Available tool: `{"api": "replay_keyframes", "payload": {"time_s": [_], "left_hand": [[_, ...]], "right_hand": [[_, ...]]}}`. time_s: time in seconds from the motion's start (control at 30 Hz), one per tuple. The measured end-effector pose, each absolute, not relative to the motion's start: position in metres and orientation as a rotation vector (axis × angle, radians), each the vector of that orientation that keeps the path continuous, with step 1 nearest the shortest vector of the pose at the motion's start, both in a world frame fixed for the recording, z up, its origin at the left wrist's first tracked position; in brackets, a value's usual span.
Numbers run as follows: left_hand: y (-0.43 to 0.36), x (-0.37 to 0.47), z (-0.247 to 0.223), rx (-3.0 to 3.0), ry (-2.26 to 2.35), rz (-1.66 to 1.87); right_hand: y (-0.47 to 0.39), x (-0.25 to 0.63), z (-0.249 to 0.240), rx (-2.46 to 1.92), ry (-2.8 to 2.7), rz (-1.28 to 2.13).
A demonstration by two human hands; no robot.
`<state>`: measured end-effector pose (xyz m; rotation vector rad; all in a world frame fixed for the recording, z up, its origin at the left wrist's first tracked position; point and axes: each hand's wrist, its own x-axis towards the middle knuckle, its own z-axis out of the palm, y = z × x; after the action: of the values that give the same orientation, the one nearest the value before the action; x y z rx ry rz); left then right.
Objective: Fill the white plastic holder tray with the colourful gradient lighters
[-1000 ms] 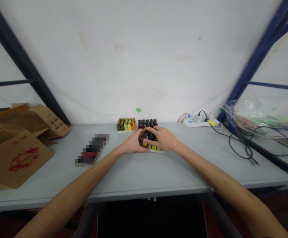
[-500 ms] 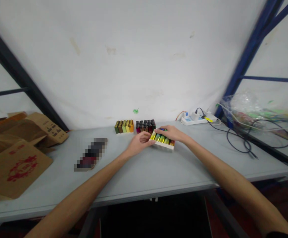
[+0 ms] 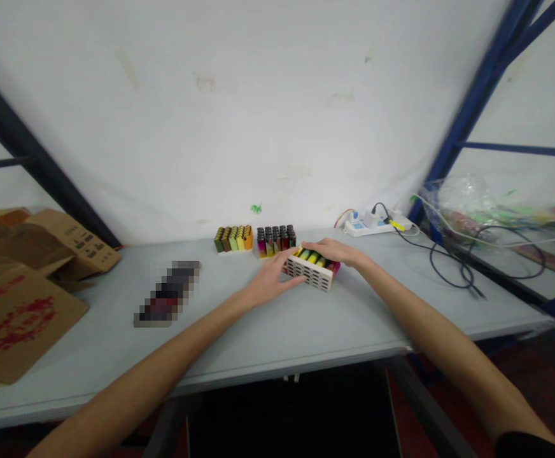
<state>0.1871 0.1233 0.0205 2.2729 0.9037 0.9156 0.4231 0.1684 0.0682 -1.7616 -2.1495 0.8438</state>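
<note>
A white tray (image 3: 310, 273) is tipped on the tabletop, with its slotted face turned towards me. It holds a set of shiny yellow, green and pink lighters (image 3: 314, 257). My left hand (image 3: 268, 280) is closed around the left end, its thumb against the slotted face. From behind and above, my right hand (image 3: 335, 252) grips the far side, its fingers partly hidden by the set. Behind the tray stand two more upright sets: dark-topped, multicoloured lighters (image 3: 276, 240) and green-to-orange lighters (image 3: 234, 238), both near the wall.
On the left lie opened cardboard boxes (image 3: 34, 312) and a blurred-out flat object (image 3: 168, 294). A white power strip (image 3: 370, 226) with plugs sits at the back right. A black cable (image 3: 454, 277) loops beside it, near clear plastic bags (image 3: 468, 194).
The tray has been tipped so its slotted face now shows towards me. My left hand's fingers have gone from curled beside the tray to around its end. The view has shifted slightly.
</note>
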Motion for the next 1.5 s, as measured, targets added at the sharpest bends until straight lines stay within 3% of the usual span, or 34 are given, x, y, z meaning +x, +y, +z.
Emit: {"api": "replay_keyframes", "payload": {"time_s": [0.2, 0.53, 1.13, 1.37, 1.5], "left_hand": [[0.108, 0.214, 0.029, 2.342, 1.097, 0.731], [0.114, 0.254, 0.017, 2.219, 1.155, 0.982], [0.143, 0.250, 0.032, 2.365, 0.948, 0.811], [0.142, 0.262, 0.017, 2.305, 0.968, 0.970], [0.137, 0.266, 0.010, 2.236, 1.076, 1.005]], "right_hand": [[0.170, 0.424, 0.072, -1.919, -2.229, 0.616], [0.170, 0.440, 0.068, -1.817, -2.559, 0.122], [0.171, 0.451, 0.073, -2.073, -2.167, 0.100], [0.177, 0.433, 0.055, -1.524, -2.336, 0.024], [0.184, 0.428, 0.044, -1.484, -2.449, 0.061]]}}
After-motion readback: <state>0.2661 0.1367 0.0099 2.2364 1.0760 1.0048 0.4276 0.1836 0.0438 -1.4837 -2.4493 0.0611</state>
